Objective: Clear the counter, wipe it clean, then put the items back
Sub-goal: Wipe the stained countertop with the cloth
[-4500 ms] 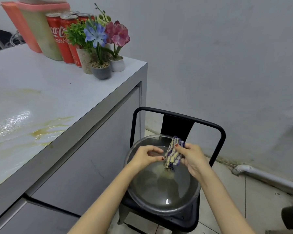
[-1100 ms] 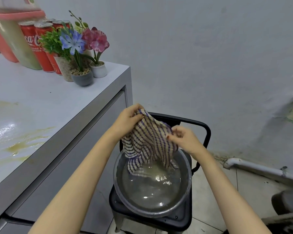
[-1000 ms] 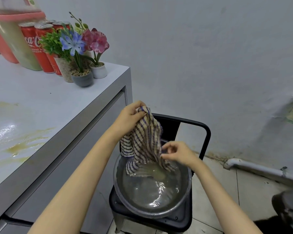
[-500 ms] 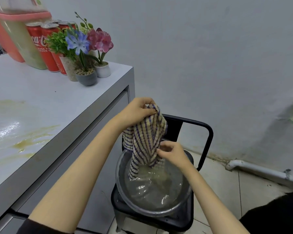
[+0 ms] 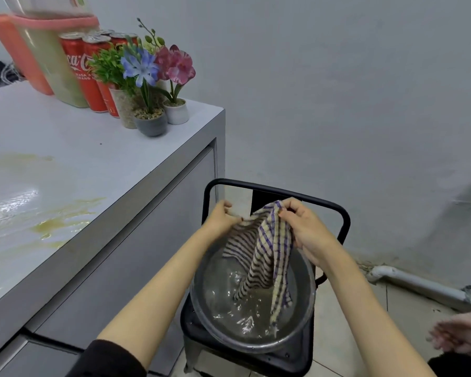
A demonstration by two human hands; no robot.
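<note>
Purple-checked cloth (image 5: 264,248) over basin (image 5: 256,346) (tail dipped), left hand (image 5: 220,220), right hand (image 5: 306,229) both pinching its edge.

Woven cloth (image 5: 264,248); seemingly metal basin (image 5: 297,330).

A black metal chair with a curved tubular backrest (image 5: 283,191) is set on a pale tiled floor (image 5: 413,314), just beside the end of the grey bench (image 5: 120,164). A plain grey plastered wall (image 5: 337,91) is seen behind it. A white pipe (image 5: 419,285) is laid along the foot of the wall, to the right of the chair. At the lower right edge a second person's blurred hand (image 5: 458,334) is caught, above dark fabric.
</note>
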